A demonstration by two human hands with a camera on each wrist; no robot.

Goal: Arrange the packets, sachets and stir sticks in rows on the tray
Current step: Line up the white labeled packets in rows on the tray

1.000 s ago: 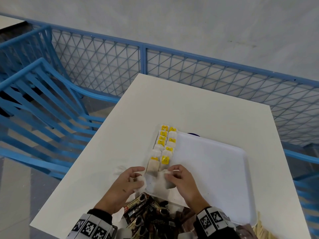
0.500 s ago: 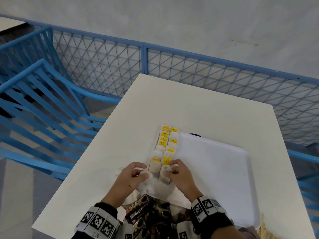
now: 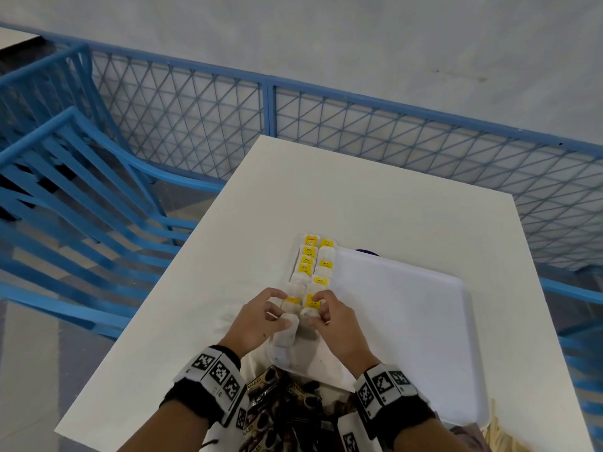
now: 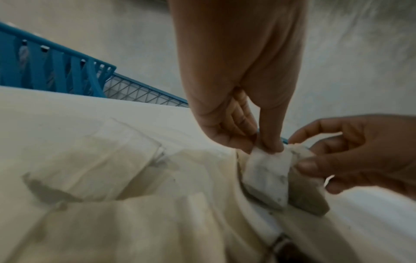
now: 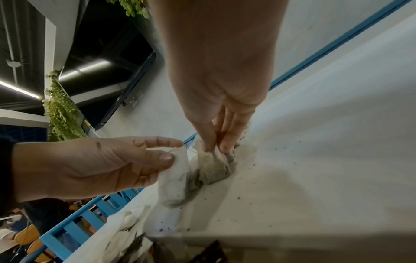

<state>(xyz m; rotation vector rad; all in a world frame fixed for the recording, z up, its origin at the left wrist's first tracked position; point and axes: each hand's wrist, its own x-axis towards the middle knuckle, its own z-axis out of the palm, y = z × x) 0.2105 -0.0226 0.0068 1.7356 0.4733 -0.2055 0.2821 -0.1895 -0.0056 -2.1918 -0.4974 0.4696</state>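
A white tray (image 3: 408, 308) lies on the white table (image 3: 359, 197). Two rows of white tea bags with yellow tags (image 3: 315, 264) run along the tray's left edge. My left hand (image 3: 280, 316) pinches a white tea bag (image 4: 268, 170) between thumb and fingers at the near end of the left row. My right hand (image 3: 318, 313) pinches another tea bag (image 5: 213, 165) at the near end of the right row, against the tray floor. The two hands sit side by side, almost touching.
A pile of dark coffee sachets (image 3: 280, 406) lies at the table's near edge between my wrists. Loose tea grains (image 5: 238, 197) speckle the tray. A clear plastic wrapper (image 4: 94, 160) lies left of the tray. Blue chairs (image 3: 75, 197) and a blue mesh fence (image 3: 391, 135) border the table.
Both hands have moved forward along the tray's left edge, bringing their tea bags up to the near ends of the two rows.
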